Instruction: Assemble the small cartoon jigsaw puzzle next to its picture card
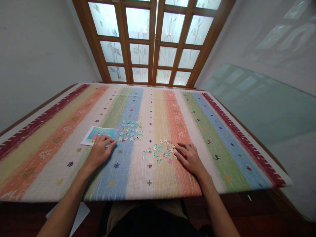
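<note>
Striped cloth [153,108] across the middle of the frame: dark red edges, then yellow, orange, green, blue, cream bands dotted with tiny crosses and stars. Puzzle pieces [130,131] mostly teal and white; the lower cluster [159,152] adds pink. Reference picture [98,134] left of centre: turquoise, pink figure, white border.

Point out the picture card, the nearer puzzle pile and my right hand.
picture card [103,132], head view, its teal middle.
nearer puzzle pile [158,149], head view, pile's centre.
right hand [189,157], head view, back of hand.
</note>
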Tool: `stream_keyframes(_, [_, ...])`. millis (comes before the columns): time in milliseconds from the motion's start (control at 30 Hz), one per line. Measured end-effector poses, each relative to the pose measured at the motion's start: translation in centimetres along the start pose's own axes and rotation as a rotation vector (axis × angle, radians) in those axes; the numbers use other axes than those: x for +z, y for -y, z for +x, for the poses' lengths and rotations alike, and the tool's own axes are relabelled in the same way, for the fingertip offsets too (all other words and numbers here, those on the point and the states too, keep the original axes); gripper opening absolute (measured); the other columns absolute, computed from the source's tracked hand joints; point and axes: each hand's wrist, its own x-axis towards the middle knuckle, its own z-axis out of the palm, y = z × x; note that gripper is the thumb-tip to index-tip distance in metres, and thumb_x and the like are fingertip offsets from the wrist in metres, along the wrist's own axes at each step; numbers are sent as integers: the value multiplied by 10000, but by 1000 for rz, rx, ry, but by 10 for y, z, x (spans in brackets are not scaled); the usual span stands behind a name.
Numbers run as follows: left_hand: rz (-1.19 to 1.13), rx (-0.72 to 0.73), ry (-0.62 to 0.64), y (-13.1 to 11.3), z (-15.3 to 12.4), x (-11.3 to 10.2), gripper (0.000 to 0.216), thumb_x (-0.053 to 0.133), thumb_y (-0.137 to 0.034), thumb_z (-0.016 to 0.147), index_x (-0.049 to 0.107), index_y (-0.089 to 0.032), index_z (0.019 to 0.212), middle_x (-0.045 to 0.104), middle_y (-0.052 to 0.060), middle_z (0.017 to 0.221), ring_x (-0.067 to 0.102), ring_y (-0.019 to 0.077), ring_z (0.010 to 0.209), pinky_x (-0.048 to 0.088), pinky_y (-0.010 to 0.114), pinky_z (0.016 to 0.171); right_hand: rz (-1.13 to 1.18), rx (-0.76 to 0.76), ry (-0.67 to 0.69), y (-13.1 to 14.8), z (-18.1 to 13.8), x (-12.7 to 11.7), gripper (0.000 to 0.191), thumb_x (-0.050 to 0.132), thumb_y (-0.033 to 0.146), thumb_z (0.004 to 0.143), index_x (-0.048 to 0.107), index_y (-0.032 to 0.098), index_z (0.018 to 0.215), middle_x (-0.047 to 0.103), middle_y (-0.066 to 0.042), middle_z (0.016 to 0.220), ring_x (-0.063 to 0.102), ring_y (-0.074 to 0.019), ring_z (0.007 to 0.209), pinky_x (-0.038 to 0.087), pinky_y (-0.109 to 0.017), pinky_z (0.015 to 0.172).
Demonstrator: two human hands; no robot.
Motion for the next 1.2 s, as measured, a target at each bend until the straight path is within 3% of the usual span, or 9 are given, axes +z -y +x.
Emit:
stream_keyframes(200, [42,31,12,-5,-3,-5,252,557,-408,933,728,-236,861,646,56,894,595,286,936,363,580,1129,-9,5,0,0,0,0,287,533,400,1030,720,233,1170,690,-125,1213,586,-316,1094,484,-506,939])
stream_keyframes(500, [91,-4,84,-5,-5,5,277,557,-407,925,739,-217,838,640,77,903,578,305,955,444,558,1047,-26,10,4,0,0,0,288,533,397,1023,726,249,1177,690,-124,1216,588,-313,1104,478,-503,951])
stream_keyframes(700, [6,-6,-20,-16,1,-8,264,546,-418,940,715,-237,847,646,52,878,612,276,929,412,534,1099,4,27,18,1,1,-2,303,526,402,1024,718,236,1189,694,-130,1226,597,-320,1106,484,-509,942])
stream_keyframes(833, [-55,19,-36,-36,5,-15,265,509,-404,987,713,-237,962,675,64,979,628,272,984,478,488,1035,57,49,32,-1,2,-6,356,518,414,1020,666,237,1292,694,-133,1252,607,-324,1125,480,-537,982])
stream_keyframes(1000, [-175,229,118,-65,-5,2,273,493,-383,1032,660,-207,1156,668,95,1155,635,258,1111,515,445,1015,96,17,68,-3,0,-8,451,548,470,1006,591,226,1383,677,-149,1301,620,-332,1184,485,-555,1026])
stream_keyframes(1100, [-200,335,237,-78,-15,19,271,509,-379,1043,623,-202,1213,665,102,1186,641,247,1099,541,426,968,102,10,112,0,-1,-4,598,551,530,998,478,209,1496,584,-183,1454,563,-348,1324,443,-586,1105])
stream_keyframes(1200, [-189,392,280,-88,-19,33,266,529,-363,1042,604,-191,1230,673,111,1175,635,257,1082,545,427,931,84,-8,175,5,0,3,756,563,602,976,366,188,1577,472,-209,1565,454,-366,1446,363,-625,1179])
